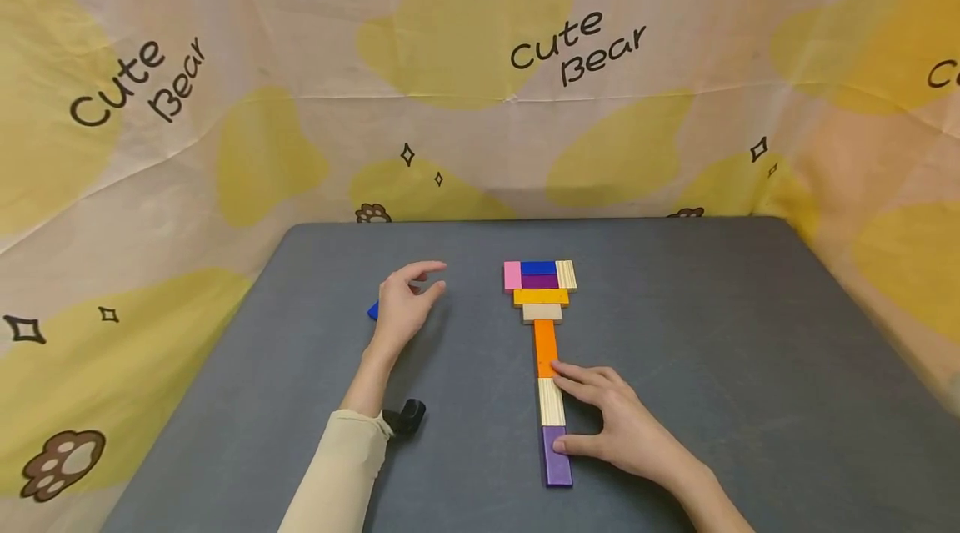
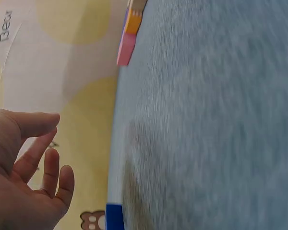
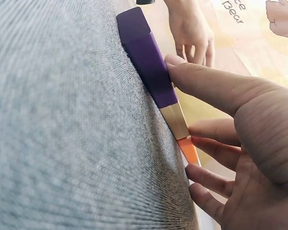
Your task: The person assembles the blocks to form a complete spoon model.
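Flat on the table lies a line of blocks: a purple block [image 1: 557, 458], a plain wood block [image 1: 551, 404] and an orange block [image 1: 545, 345]. My right hand [image 1: 630, 433] touches this line, its thumb on the purple block [image 3: 146, 67] and fingertips by the orange and wood blocks. My left hand [image 1: 403, 304] hovers left of the line, fingers loosely bent, holding nothing. Partly hidden behind it is a blue block [image 1: 372, 311], whose end also shows in the left wrist view.
Above the line sit a short pale block [image 1: 542, 313], a yellow-orange block [image 1: 540, 297], and a top group with a pink block [image 1: 512, 276], a blue block [image 1: 538, 268], a dark purple block [image 1: 539, 282] and a striped wood block [image 1: 567, 275]. A patterned cloth [image 1: 480, 141] hangs behind the grey table [image 1: 712, 333].
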Demonstrator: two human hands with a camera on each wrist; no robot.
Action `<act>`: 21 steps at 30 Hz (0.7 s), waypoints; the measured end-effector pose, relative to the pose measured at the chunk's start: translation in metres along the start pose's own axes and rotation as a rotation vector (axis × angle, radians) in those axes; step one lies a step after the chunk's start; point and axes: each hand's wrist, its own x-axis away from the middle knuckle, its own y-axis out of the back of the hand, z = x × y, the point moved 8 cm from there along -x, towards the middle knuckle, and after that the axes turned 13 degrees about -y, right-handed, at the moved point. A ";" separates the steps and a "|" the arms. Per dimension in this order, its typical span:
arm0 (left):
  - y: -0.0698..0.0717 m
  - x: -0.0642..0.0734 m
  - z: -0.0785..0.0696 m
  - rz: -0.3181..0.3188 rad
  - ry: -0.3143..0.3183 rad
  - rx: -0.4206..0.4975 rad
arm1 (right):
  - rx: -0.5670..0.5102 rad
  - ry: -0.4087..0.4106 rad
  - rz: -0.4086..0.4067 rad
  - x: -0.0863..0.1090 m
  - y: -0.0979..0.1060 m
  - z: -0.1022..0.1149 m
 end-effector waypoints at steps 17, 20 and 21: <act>0.047 0.022 0.044 0.008 0.142 -0.108 | 0.024 -0.059 0.022 -0.003 -0.002 -0.002; 0.055 0.024 0.054 0.020 0.180 -0.117 | 0.013 -0.043 0.017 -0.003 -0.001 -0.003; 0.057 0.025 0.056 0.028 0.188 -0.119 | 0.011 -0.040 0.015 -0.003 -0.001 -0.003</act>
